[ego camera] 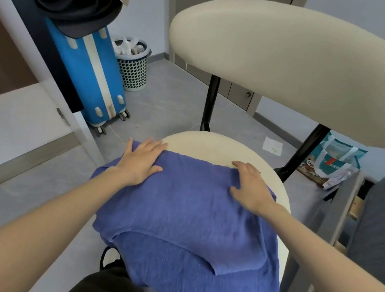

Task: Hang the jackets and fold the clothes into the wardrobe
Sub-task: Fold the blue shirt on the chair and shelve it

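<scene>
Blue shirt point(187, 220) lies part-folded over the cream chair seat point(211, 146), its lower part hanging off the near edge. Left hand point(141, 160) and right hand point(252, 188) press flat on the far fold, fingers straight and mostly together, pinching nothing. Risk: the overhanging cloth may drag the fold off the round seat once the pressure lifts.

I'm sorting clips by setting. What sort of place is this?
Most likely a bedroom or small room in a home. A blue suitcase stands on the floor beside a perforated wastebasket, and a blue garment is spread over a cream upholstered chair.
</scene>
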Demonstrator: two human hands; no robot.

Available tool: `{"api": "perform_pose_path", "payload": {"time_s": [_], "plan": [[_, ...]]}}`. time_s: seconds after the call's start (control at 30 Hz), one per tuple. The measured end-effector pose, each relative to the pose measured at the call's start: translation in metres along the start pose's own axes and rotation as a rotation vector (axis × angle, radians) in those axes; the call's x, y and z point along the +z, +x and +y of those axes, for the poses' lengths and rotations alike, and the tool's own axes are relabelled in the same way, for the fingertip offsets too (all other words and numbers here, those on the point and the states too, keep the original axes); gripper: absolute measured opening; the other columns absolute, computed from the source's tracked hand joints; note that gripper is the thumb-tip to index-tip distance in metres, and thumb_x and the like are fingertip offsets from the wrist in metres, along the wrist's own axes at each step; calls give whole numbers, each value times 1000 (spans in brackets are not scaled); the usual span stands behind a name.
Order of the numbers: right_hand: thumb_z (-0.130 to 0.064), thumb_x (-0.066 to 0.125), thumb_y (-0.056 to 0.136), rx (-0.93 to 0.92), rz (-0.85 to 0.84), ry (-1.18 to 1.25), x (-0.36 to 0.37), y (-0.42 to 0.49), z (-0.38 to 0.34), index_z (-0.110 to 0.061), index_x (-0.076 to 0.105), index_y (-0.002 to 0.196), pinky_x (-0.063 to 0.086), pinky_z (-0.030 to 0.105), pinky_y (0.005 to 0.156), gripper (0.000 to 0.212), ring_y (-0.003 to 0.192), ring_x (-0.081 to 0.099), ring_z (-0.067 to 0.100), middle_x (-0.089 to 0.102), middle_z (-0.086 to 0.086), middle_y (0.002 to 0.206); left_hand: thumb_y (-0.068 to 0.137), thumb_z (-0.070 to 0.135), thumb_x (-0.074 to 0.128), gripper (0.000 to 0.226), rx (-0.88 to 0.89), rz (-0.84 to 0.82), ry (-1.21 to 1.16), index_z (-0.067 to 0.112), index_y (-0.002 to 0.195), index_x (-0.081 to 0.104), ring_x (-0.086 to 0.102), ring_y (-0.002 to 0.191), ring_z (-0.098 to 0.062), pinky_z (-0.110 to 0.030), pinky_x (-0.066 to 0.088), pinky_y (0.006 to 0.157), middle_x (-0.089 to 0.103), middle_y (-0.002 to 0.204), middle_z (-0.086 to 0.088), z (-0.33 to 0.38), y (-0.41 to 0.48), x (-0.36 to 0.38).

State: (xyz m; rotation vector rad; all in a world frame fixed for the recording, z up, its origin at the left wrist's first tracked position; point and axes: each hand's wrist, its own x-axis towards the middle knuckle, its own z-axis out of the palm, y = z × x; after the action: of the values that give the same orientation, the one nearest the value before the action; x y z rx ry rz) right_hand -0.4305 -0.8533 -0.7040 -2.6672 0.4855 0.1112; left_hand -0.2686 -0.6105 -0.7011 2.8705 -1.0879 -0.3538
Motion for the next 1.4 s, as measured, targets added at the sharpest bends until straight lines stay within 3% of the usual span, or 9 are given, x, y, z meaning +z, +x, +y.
{"api": "perform_pose_path", "payload": {"time_s": [0.13, 0.23, 0.43, 0.53, 0.7, 0.97, 1.13, 1.3, 1.4], "plan": [[-25, 66, 82, 115, -179, -200, -4, 19, -1, -15, 29, 146, 19, 43, 114, 75, 134, 30, 32, 40, 10, 141, 97, 30, 48, 74, -69, -241, 79, 17, 154, 1, 2, 149, -22, -59, -4, 116, 7, 161, -3, -4, 16, -5], [-29, 69, 80, 171, -216, -298, -9, 26, -3, -13, 46, 118, 17, 52, 114, 48, 121, 38, 32, 49, 8, 120, 88, 28, 58, 79, -65, -246, 81, 16, 152, 14, 27, 141, -24, -61, -3, 115, 30, 151, -6, -4, 23, -12], [-28, 59, 86, 55, -139, -339, -16, 14, -4, -17, 57, 101, 30, 40, 101, 19, 107, 54, 26, 62, 2, 106, 93, 22, 54, 29, 40, -140, 240, 17, 121, 53, 50, 119, -22, -48, 4, 118, 56, 122, -4, -4, 7, -18], [-31, 57, 89, 6, -55, -277, -35, 1, -7, -20, 51, 95, 33, 32, 76, 14, 102, 57, 27, 63, 3, 104, 97, 27, 50, 21, 49, -77, 312, 16, 113, 56, 52, 113, -23, -41, 14, 116, 56, 117, -5, -4, -13, -29], [-25, 63, 87, -73, 83, -11, -83, -38, -25, -19, 53, 91, 42, 35, 65, 13, 89, 59, 28, 65, 4, 91, 95, 24, 51, 13, 33, 126, 257, 14, 104, 54, 49, 107, -23, -36, 25, 109, 53, 108, -3, 2, -56, -72], [-22, 74, 82, -199, 315, 335, -162, -141, -51, -16, 62, 79, 44, 32, 68, 14, 74, 56, 16, 64, 1, 75, 95, 18, 47, 9, -22, 325, -34, 13, 97, 55, 56, 90, -29, -45, 47, 77, 63, 94, -6, 26, -177, -158], [-20, 80, 75, -172, 419, 577, -195, -205, -53, -18, 69, 73, 45, 11, 61, 12, 67, 56, 1, 67, -10, 70, 97, 27, 50, 11, 72, 397, -148, 21, 94, 58, 57, 81, -19, -47, 49, 72, 64, 89, 2, 44, -239, -186], [-23, 85, 70, -105, 398, 679, -221, -256, -45, -20, 74, 75, 54, 25, 65, 12, 70, 65, 7, 73, -2, 75, 93, 30, 60, 17, 220, 346, -278, 17, 82, 62, 54, 72, -9, -22, 41, 63, 63, 77, 5, 68, -271, -206], [-22, 87, 66, -42, 360, 676, -230, -273, -38, -23, 76, 77, 58, 22, 67, 15, 77, 69, 9, 75, -6, 78, 91, 33, 63, 23, 249, 230, -282, 11, 86, 67, 58, 78, -14, -26, 44, 70, 66, 82, 1, 79, -276, -217]]}}
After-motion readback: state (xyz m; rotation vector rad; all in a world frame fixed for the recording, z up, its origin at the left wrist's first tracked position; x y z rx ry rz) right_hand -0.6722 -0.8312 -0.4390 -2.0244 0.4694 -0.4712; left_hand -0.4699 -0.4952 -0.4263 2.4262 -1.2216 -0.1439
